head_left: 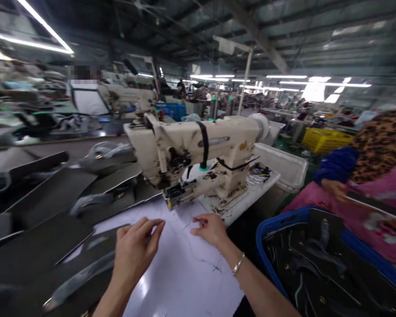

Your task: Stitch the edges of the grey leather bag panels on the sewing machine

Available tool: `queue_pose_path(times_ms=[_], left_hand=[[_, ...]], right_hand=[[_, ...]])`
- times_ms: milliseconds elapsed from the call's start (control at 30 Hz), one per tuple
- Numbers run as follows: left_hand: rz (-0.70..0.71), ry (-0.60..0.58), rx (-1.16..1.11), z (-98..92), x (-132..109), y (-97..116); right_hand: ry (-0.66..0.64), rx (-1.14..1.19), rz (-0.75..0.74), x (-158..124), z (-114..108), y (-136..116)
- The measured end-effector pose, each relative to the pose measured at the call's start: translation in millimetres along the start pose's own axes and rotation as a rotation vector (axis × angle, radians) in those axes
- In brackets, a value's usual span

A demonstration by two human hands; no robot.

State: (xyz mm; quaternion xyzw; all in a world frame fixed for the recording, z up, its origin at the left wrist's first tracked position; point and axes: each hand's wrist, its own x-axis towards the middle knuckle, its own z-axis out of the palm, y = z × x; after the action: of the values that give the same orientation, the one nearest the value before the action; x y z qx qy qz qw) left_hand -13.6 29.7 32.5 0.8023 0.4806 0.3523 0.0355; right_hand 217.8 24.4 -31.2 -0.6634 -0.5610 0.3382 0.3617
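My left hand [137, 246] hovers over a glossy white work surface [185, 281], thumb and fingertips pinched together; whatever it may hold is too small to make out. To its right is my right hand [211, 230], fingers curled toward the thumb, with a bracelet on the wrist. Anything in that pinch is also too fine to name. Loose dark threads [201, 259] lie on the white surface between and below the hands. Just beyond them stands a cream industrial sewing machine [191, 145], its narrow arm and needle area close above my fingers. Neither hand touches the machine.
Dark flat panels [49, 193] with grey wrapped straps pile up at the left. A blue basket [262, 237] at the right holds similar pieces. Beside it a person in a pink garment [366, 202] holds a dark panel. Behind the machine is a white bin [284, 160].
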Motion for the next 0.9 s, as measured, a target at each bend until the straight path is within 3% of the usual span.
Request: queue_pose_path(times_ms=[100, 233, 400, 600, 900], left_hand=[[-0.057, -0.027, 0.029, 4.8, -1, -8], [-0.088, -0.031, 0.005, 10.3, 5, -3], [-0.105, -0.028, -0.01, 5.7, 4, -1], [-0.103, -0.045, 0.01, 5.5, 5, -1], [-0.079, -0.046, 0.023, 8.6, 8, 1]], right_hand=[[-0.038, 0.035, -0.076, 5, -8, 2], [-0.099, 0.05, -0.198, 5, -18, -16], [-0.105, -0.176, -0.425, -1, -18, -44], [-0.087, -0.313, -0.479, 3, -5, -56], [-0.102, -0.32, -0.452, 13, 9, -72]])
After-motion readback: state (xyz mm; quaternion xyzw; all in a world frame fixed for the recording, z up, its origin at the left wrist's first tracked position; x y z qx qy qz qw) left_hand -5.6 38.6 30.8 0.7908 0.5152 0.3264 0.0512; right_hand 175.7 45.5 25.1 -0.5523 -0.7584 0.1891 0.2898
